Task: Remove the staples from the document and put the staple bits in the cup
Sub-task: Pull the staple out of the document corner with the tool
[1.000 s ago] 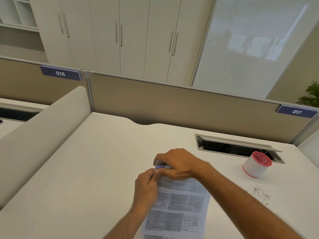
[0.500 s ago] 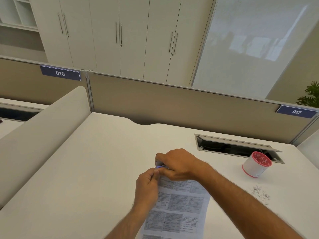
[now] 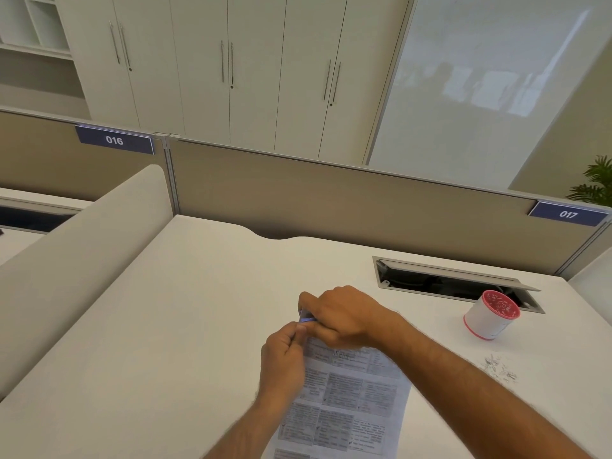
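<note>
- Head view: our right hand is curled around a small purple staple remover at the document's top left corner, near the desk's front edge.
- Our left hand pinches that same corner.
- The red-rimmed cup sits toward the right edge, with loose staple bits just in front of it.

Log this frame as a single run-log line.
stage: removing staple | right hand: grips purple staple remover at document top corner | left hand: pinches corner | cup: upright | loose staple bits on desk
</note>
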`<state>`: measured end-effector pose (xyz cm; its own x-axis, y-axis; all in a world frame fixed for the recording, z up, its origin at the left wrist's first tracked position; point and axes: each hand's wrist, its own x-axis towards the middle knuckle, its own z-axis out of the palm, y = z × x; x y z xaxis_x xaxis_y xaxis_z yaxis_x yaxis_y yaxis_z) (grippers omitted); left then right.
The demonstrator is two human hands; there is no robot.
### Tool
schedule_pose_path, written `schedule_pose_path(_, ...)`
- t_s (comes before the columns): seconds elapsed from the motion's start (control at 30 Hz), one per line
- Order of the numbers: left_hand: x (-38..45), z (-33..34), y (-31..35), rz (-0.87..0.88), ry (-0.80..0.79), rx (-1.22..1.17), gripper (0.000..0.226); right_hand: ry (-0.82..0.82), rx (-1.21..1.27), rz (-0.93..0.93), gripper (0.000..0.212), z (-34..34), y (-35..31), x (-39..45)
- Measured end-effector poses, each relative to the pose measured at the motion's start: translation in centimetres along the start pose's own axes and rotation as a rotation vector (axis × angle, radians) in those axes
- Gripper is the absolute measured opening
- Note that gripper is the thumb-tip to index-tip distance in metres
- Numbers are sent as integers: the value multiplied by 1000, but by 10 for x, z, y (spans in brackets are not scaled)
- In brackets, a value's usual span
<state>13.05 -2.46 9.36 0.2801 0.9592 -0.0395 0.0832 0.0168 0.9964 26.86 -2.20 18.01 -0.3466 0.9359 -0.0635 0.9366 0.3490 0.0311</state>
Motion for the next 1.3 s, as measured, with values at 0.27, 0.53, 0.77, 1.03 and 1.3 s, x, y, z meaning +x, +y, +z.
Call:
schedule_pose_path(0.27,1,2,0,1,14,7,38,13,14,5,35,1,0,0)
schedule_pose_path(0.53,1,2,2,-12,17,33,38,20,-2,0,34,2,1,0)
schedule_pose_path(0.77,0,1,4,-26,9,55,38,13,-11,9,34,3,1,1)
schedule_pose_path(1.03,0,2,7,-34,4,69,34,10,-13,11,33,4,2,2)
schedule_pose_path(1.3,0,2,6,-28,4,90,35,8,-18,15,34,6,4,3)
